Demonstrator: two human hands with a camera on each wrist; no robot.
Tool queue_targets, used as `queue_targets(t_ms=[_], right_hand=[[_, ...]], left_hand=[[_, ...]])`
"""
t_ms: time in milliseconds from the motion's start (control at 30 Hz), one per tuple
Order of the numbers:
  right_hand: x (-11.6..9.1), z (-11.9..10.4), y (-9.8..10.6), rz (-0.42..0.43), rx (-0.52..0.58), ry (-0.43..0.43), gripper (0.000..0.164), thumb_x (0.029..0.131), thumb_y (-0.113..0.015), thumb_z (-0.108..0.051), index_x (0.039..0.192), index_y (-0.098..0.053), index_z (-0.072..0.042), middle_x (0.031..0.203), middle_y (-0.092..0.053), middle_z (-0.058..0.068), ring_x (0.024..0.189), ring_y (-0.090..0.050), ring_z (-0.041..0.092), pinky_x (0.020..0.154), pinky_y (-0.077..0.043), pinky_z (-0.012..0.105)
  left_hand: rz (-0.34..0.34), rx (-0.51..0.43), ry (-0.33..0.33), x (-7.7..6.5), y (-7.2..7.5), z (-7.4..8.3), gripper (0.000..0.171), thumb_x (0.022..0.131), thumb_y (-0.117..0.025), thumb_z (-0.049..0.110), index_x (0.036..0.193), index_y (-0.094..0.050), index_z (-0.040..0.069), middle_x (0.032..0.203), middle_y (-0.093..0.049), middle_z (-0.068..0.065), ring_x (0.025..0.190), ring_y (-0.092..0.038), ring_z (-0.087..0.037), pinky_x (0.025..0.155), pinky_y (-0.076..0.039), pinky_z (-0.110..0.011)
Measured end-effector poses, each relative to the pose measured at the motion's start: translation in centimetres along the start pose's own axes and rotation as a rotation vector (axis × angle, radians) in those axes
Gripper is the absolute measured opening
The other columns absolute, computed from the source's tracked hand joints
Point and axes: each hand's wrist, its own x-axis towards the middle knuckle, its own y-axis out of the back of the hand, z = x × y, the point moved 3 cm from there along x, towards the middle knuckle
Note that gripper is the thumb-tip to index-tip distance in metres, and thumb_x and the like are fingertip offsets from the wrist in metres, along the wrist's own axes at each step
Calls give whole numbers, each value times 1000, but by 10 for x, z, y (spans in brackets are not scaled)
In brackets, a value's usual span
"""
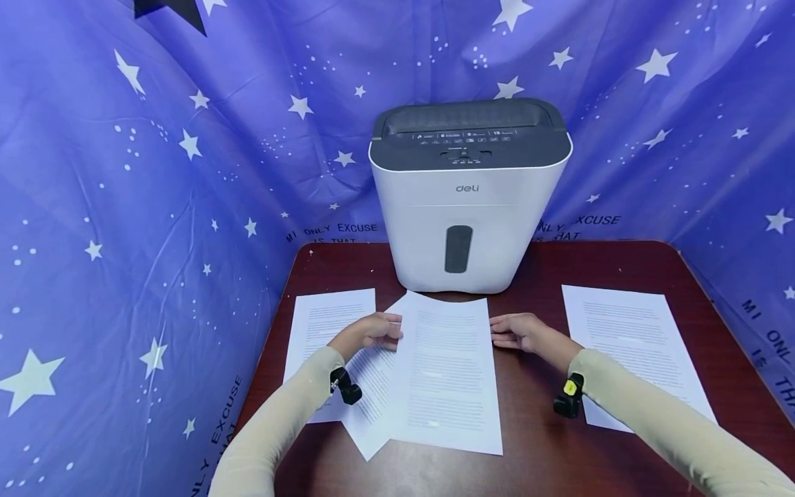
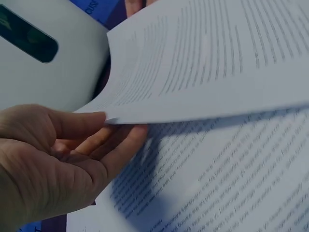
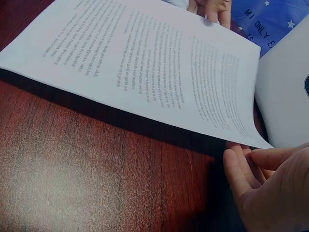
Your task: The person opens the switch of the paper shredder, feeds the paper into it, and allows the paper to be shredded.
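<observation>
A printed sheet of paper (image 1: 447, 373) is held by its two long sides in front of the shredder, its far end curving up. At its left edge my left hand (image 1: 373, 330) pinches it between thumb and fingers; the left wrist view shows this hand (image 2: 72, 150) with the sheet raised over another page. My right hand (image 1: 528, 333) pinches the opposite edge near the far corner. In the right wrist view, thumb and fingers of that hand (image 3: 270, 179) meet at the corner, and the sheet's side casts a shadow on the wood.
Two more printed pages lie at the left, a slanted page (image 1: 366, 397) overlapping a straighter page (image 1: 310, 331). Another printed page (image 1: 640, 345) lies under the right forearm. The white deli shredder (image 1: 410, 221) stands at the back of the dark red table (image 1: 534, 428), before a starry blue curtain (image 1: 248, 138).
</observation>
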Motion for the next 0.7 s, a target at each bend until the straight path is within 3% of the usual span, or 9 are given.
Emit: queue_targets(t_ms=[67, 300, 500, 700], right_hand=[[0, 1, 1, -1, 0, -6, 50, 101, -49, 6, 149, -37, 13, 81, -73, 0, 77, -71, 10, 80, -64, 30], [-1, 7, 1, -66, -45, -13, 57, 98, -45, 9, 152, -28, 15, 86, -72, 0, 83, -71, 11, 86, -63, 33], [-6, 12, 4, -181, -123, -15, 61, 94, -53, 10, 149, -30, 18, 92, -74, 1, 88, -72, 12, 88, -62, 33], [-9, 24, 8, -215, -132, -72, 39, 94, -58, 11, 132, -51, 13, 86, -75, 6, 80, -73, 15, 82, -64, 34]], left_hand=[[-14, 23, 24, 1, -1, -3, 63, 101, -47, -10, 159, -25, -3, 153, -46, -28, 96, -66, -20, 106, -53, -47], [32, 45, -2, 5, -2, -10, 65, 93, -51, -15, 155, -35, -4, 133, -63, -28, 81, -70, -17, 89, -62, -41], [77, 6, -52, 5, 1, -10, 65, 93, -52, -15, 155, -35, -6, 138, -60, -30, 99, -73, -27, 84, -63, -40], [68, -43, -94, 4, 4, -9, 65, 97, -54, -11, 156, -30, -5, 150, -49, -29, 121, -66, -37, 89, -62, -37]])
